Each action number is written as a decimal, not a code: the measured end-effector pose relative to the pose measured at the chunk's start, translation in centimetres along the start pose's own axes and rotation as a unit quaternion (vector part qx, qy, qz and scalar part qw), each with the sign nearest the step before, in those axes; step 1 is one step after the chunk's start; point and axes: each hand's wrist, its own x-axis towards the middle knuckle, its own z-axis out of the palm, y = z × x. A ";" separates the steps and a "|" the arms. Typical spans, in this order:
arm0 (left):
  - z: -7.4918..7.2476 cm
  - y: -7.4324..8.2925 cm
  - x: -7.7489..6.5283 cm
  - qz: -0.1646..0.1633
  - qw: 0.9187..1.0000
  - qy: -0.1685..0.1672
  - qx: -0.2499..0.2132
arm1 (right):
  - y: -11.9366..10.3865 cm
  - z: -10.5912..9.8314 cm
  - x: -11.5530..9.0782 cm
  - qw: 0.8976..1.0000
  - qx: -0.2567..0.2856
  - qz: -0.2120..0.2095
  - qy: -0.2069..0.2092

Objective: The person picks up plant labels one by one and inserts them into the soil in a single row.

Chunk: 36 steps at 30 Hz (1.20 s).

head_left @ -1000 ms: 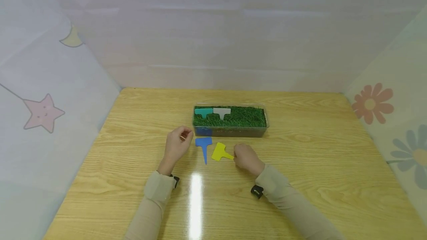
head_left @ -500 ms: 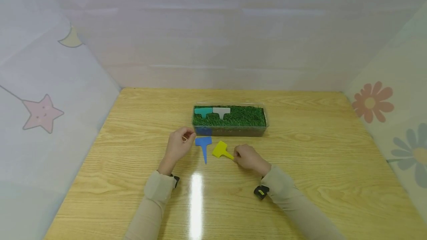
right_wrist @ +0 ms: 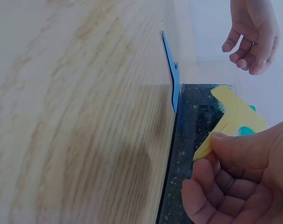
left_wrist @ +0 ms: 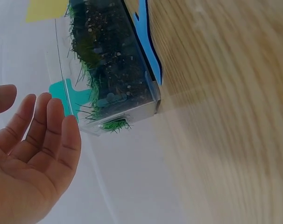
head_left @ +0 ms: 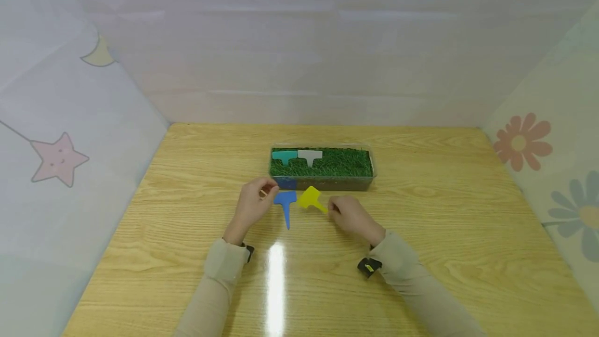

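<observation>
My right hand (head_left: 350, 215) pinches the pointed stem of a yellow T-shaped plant label (head_left: 310, 197) between thumb and index finger; in the right wrist view the label (right_wrist: 232, 109) is off the table, its wide head turned away from the fingers. A blue plant label (head_left: 286, 199) lies on the table before a clear planter box (head_left: 337, 185). Beside the blue label's head hovers my left hand (head_left: 252, 204), its fingers loosely bent around nothing. Two labels, one teal (head_left: 284, 155) and one white (head_left: 310, 155), stand side by side in the grass at the box's left.
Green artificial grass (head_left: 348, 163) tops dark soil in the planter box. The box stands on a wooden table (head_left: 449, 196). Pale walls, printed with a star (head_left: 61, 159) and flowers (head_left: 518, 143), enclose the table's back and sides.
The yellow label has risen off the table in my right hand and moved slightly toward the planter box. My left hand has shifted a little right, closer to the blue label.
</observation>
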 end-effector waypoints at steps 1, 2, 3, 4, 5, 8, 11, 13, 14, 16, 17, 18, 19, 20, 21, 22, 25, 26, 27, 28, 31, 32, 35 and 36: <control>0.0 0.1 0.1 0.005 1.000 -0.004 0.000 | 0.0 -0.1 0.0 1.000 0.002 -0.004 0.007; 0.1 0.1 0.1 0.009 1.000 -0.008 0.001 | 0.0 -0.1 0.0 1.000 0.005 -0.007 0.013; 0.1 0.2 0.2 0.011 1.000 -0.014 0.000 | -0.1 -0.2 0.0 1.000 0.006 -0.011 0.018; 0.1 0.2 0.3 0.012 1.000 -0.020 0.000 | -0.1 -0.2 -0.1 1.000 0.006 -0.013 0.024; 0.1 0.3 0.4 0.014 1.000 -0.026 0.002 | -0.2 -0.2 -0.1 0.999 0.004 -0.015 0.029; 0.3 0.4 0.6 0.025 0.999 -0.039 0.003 | -0.4 -0.3 -0.1 0.999 -0.001 -0.026 0.046; 0.4 0.5 1.0 0.048 0.998 -0.044 -0.002 | -0.6 -0.4 0.0 0.997 -0.001 -0.039 0.066; 0.5 0.6 1.1 0.065 0.997 -0.045 -0.008 | -0.8 -0.5 0.0 0.996 0.000 -0.046 0.081; 0.6 0.7 1.2 0.072 0.996 -0.045 -0.009 | -0.8 -0.5 0.1 0.995 0.002 -0.049 0.088; 0.7 0.9 1.4 0.082 0.995 -0.044 -0.018 | -0.9 -0.5 0.1 0.994 0.004 -0.051 0.100; 0.8 1.0 1.5 0.086 0.995 -0.043 -0.022 | -1.0 -0.5 0.2 0.993 0.005 -0.050 0.105; 0.8 1.2 1.6 0.088 0.995 -0.042 -0.025 | -1.0 -0.5 0.2 0.993 0.007 -0.050 0.109; 0.9 1.3 1.7 0.088 0.995 -0.044 -0.027 | -1.1 -0.5 0.2 0.992 0.010 -0.048 0.112; 0.9 1.5 1.8 0.087 0.995 -0.045 -0.029 | -1.2 -0.6 0.3 0.992 0.012 -0.046 0.115; 1.0 1.7 1.9 0.085 0.995 -0.048 -0.031 | -1.2 -0.6 0.3 0.992 0.014 -0.045 0.118; 1.0 1.8 2.1 0.086 0.995 -0.051 -0.029 | -1.3 -0.6 0.3 0.991 0.015 -0.046 0.121; 1.1 2.4 2.6 0.102 0.993 -0.055 -0.015 | -1.3 -0.5 0.4 0.990 0.017 -0.050 0.133; 1.1 2.6 2.8 0.112 0.992 -0.056 -0.011 | -1.4 -0.5 0.4 0.989 0.018 -0.051 0.137; 1.2 2.7 2.9 0.123 0.991 -0.057 -0.005 | -1.4 -0.5 0.4 0.989 0.019 -0.052 0.140; 1.2 2.9 3.1 0.134 0.989 -0.057 0.000 | -1.5 -0.4 0.4 0.988 0.021 -0.053 0.143; 1.2 3.2 3.4 0.151 0.986 -0.068 0.005 | -1.6 -0.4 0.4 0.987 0.026 -0.052 0.149; 1.2 3.3 3.5 0.153 0.985 -0.074 0.004 | -1.6 -0.4 0.4 0.987 0.027 -0.052 0.151; 1.2 3.6 3.7 0.149 0.984 -0.095 0.007 | -1.6 -0.4 0.4 0.986 0.031 -0.054 0.155; 1.2 3.7 3.7 0.147 0.984 -0.101 0.010 | -1.6 -0.4 0.4 0.986 0.032 -0.055 0.156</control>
